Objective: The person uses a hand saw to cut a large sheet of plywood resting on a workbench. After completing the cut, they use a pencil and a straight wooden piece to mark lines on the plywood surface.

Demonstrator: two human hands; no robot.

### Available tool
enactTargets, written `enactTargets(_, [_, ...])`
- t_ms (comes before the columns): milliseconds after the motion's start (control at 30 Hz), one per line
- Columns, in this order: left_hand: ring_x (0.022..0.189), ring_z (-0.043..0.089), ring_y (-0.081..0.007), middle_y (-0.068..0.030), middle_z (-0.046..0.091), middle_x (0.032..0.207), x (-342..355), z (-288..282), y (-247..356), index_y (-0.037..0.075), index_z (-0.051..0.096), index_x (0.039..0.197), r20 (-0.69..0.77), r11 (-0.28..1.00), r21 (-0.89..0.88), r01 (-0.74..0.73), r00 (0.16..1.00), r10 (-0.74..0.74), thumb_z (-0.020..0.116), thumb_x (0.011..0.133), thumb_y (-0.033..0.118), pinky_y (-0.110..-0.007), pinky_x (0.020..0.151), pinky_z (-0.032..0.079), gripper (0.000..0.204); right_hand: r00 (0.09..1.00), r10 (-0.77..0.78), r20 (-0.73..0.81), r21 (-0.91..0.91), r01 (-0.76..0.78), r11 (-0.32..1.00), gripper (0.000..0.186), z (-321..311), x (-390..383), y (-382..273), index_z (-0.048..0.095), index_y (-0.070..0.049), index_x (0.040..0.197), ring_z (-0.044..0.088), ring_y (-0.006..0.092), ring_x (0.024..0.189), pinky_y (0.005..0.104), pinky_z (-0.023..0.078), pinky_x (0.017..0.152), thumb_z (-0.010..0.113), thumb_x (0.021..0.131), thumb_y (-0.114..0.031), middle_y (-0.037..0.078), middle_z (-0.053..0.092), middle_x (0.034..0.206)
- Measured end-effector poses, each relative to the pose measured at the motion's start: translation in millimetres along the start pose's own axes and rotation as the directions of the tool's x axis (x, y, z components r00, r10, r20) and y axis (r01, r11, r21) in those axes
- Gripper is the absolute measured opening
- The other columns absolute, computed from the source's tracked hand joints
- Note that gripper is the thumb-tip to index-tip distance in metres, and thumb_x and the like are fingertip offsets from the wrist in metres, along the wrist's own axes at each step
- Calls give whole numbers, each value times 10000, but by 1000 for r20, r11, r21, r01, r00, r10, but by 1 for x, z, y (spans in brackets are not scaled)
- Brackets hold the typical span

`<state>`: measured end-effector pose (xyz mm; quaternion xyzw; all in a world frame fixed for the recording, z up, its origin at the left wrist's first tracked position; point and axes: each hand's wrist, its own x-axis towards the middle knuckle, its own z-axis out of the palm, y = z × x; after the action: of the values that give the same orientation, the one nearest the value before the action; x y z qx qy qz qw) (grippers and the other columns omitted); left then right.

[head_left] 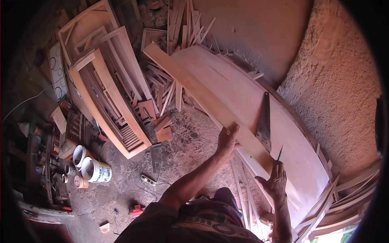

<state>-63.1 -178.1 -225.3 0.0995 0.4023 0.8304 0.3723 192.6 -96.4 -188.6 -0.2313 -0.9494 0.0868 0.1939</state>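
Note:
A long wooden board (198, 93) lies slantwise along the left edge of a large wooden panel (227, 73). My left hand (227, 139) grips the board's left edge, thumb on top and the other fingers hidden beneath. At the board's near end is my right hand (276, 182), with a thin green pencil (280, 153) pointing up from between its fingers. That hand's thumb is spread toward the board; whether it touches the wood I cannot tell. Just right of the board, a handsaw (264, 121) rests on the panel, its handle toward me.
Wooden frames (97, 60) lean stacked at the far left, beside a heap of offcuts (162, 81). White buckets (96, 170) and a power strip (148, 180) with cables are on the floor. Thin strips (243, 190) lean under the panel. A rough wall (332, 81) rises at right.

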Motion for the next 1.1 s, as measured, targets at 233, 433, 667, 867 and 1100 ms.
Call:
enactTargets(233, [1173, 651, -291, -101, 594, 1305, 109, -71, 29, 133, 387, 1441, -60, 996, -26, 82, 995, -84, 709, 946, 450, -571, 926, 590, 669, 983, 171, 62, -78, -166, 983, 867, 44, 73, 24, 487, -18, 1354, 593, 392, 1023, 521, 487, 847, 900, 644, -296, 180, 565, 1164])
enactTargets(433, [1183, 647, -275, -78, 614, 1321, 221, -112, 34, 149, 457, 1395, -150, 985, 16, 171, 974, -167, 693, 966, 411, -575, 969, 556, 555, 975, 155, 161, 101, -173, 980, 770, 101, 177, 36, 562, -81, 1212, 620, 393, 964, 512, 528, 796, 927, 585, -337, 164, 596, 1080])
enactTargets(667, [1202, 628, -267, -126, 634, 1277, 360, -155, 81, 120, 477, 1393, -66, 968, 66, 242, 969, -238, 656, 992, 423, -510, 997, 538, 533, 934, 284, 219, 106, -312, 944, 734, 169, 290, 20, 542, -107, 1177, 601, 367, 1064, 550, 478, 871, 918, 640, -437, 134, 575, 1123])
enactTargets(867, [1139, 663, -287, -145, 636, 1311, 483, -189, 137, 37, 480, 1430, -98, 837, 445, 318, 947, -307, 661, 990, 431, -453, 954, 547, 618, 913, 361, 188, 67, -378, 923, 727, 245, 418, 23, 527, -124, 1214, 599, 363, 1065, 549, 481, 846, 912, 658, -391, 130, 576, 1145])
enactTargets(1100, [1081, 678, -295, -131, 669, 1286, 701, -345, 210, 64, 581, 1344, 268, 271, 909, -316, 942, 202, 670, 967, 225, -403, 913, 549, 419, 912, 383, 146, 43, -393, 919, 724, 360, 607, 14, 530, -109, 1231, 604, 364, 1063, 535, 485, 835, 907, 676, -379, 127, 583, 1145])
